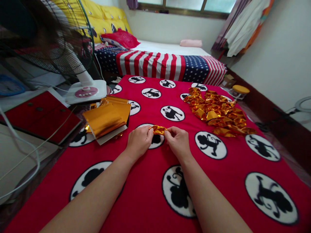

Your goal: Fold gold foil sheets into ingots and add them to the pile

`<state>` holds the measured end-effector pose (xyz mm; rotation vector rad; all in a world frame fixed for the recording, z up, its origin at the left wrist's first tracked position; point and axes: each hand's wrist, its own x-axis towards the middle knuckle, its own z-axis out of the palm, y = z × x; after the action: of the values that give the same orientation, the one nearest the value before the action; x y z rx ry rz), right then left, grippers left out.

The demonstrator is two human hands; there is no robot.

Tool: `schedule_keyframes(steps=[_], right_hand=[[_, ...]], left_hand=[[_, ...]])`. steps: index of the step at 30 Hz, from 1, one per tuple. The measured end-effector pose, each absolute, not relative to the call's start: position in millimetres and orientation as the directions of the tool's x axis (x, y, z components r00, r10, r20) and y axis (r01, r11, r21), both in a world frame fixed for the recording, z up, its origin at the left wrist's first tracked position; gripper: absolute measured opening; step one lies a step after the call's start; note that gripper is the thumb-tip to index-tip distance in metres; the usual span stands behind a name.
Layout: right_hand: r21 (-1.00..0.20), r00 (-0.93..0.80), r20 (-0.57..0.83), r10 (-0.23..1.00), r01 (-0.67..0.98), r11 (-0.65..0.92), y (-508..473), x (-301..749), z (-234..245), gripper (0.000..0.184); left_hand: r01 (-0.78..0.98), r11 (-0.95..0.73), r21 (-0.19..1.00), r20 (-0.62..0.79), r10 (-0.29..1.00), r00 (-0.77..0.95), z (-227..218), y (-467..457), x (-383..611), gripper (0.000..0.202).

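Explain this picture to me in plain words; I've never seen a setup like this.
There is no machine here. The left hand and right hand, both bare, belong to someone wearing a head camera. It took this single picture, looking forward and down. Between them the hands hold a small, shiny gold piece, one at each end. Below is a red cloth with black figures in white circles. On its left side lies a stack of flat gold sheets; on its right, a pile of folded gold pieces.
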<state>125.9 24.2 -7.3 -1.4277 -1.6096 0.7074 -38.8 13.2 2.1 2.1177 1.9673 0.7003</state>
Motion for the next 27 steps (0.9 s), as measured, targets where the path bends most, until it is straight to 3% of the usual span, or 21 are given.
schedule_keyframes(steps=[6, 18, 27], right_hand=[[-0.866, 0.010, 0.223, 0.975, 0.461, 0.194, 24.0, 126.4, -7.2, 0.021], [-0.869, -0.016, 0.226, 0.974, 0.450, 0.209, 25.1, 127.8, -8.0, 0.022], [-0.833, -0.028, 0.248, 0.968, 0.504, 0.228, 24.4, 126.5, -8.8, 0.023]], left_hand=[[0.888, -0.115, 0.446, 0.216, 0.976, 0.018, 1.0, 14.7, -40.3, 0.032], [0.862, -0.137, 0.488, 0.240, 0.971, 0.019, -0.4, 14.5, -40.2, 0.047], [0.818, -0.148, 0.556, 0.258, 0.966, 0.000, -3.6, 14.7, -39.8, 0.047]])
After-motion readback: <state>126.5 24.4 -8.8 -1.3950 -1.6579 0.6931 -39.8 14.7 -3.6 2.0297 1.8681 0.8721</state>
